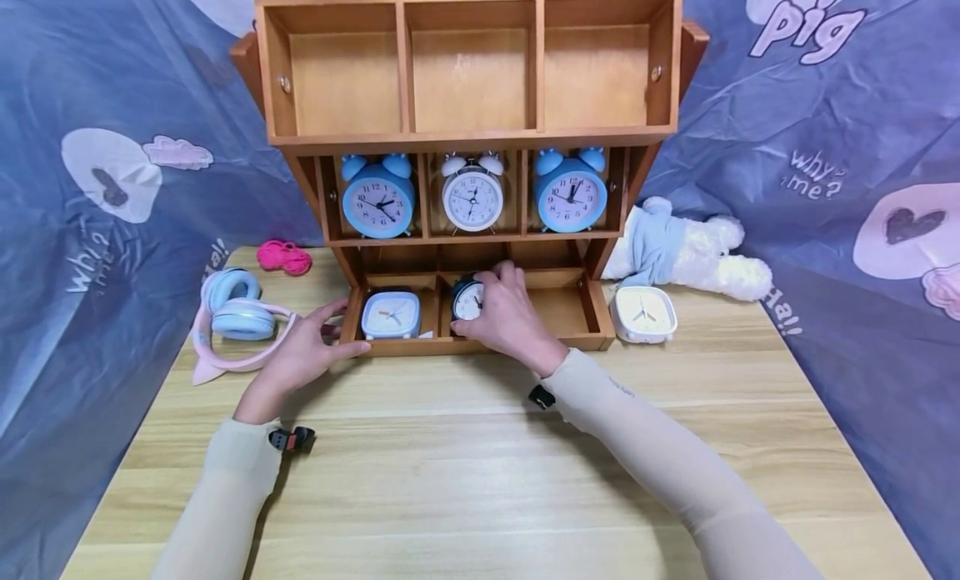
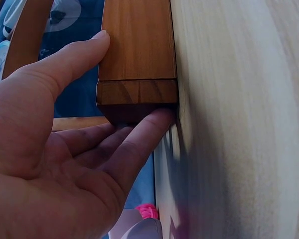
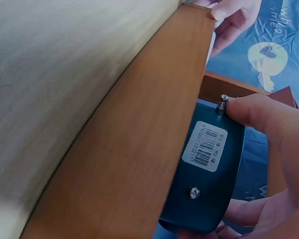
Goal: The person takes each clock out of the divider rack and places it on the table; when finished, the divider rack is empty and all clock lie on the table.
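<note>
My right hand grips a small dark green alarm clock in the bottom middle compartment of a wooden shelf. In the right wrist view its underside shows a barcode label and short metal feet, with my thumb beside one foot. At the shelf's bottom left corner, my left hand holds the wood, thumb on the front board's edge and fingers against the side end. A blue-rimmed square clock stands in the bottom left compartment, close to that hand.
Two blue twin-bell clocks and a white one fill the middle row. A white square clock and a plush toy are right of the shelf. Cat-ear headphones and pink yarn lie left.
</note>
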Motion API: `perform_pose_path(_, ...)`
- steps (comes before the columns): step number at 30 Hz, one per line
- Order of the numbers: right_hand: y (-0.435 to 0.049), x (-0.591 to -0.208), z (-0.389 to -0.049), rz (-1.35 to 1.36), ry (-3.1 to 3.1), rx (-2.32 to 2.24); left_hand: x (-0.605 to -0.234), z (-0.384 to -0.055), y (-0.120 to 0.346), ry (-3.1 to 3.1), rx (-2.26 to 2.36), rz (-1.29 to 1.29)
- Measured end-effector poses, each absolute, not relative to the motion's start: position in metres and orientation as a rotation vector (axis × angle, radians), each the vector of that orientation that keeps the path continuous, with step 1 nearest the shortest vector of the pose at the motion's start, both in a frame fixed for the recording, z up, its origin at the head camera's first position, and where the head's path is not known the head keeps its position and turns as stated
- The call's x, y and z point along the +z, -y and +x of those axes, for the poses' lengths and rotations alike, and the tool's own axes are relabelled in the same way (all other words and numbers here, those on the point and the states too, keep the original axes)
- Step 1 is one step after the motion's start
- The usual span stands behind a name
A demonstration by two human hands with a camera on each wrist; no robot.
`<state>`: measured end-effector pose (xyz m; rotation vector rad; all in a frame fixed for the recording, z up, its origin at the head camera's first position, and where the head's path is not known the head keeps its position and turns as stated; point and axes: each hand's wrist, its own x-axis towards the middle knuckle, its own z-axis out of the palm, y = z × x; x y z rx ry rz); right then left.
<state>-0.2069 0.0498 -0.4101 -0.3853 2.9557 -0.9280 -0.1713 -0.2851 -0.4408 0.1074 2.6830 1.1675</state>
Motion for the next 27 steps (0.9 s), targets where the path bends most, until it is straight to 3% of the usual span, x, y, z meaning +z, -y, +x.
perform_pose_path(27,-0.126,-0.386,-0.172,-0.412,-2.99,-1.024,-0.44,-0.169,0.287,-2.691,1.159,0.112)
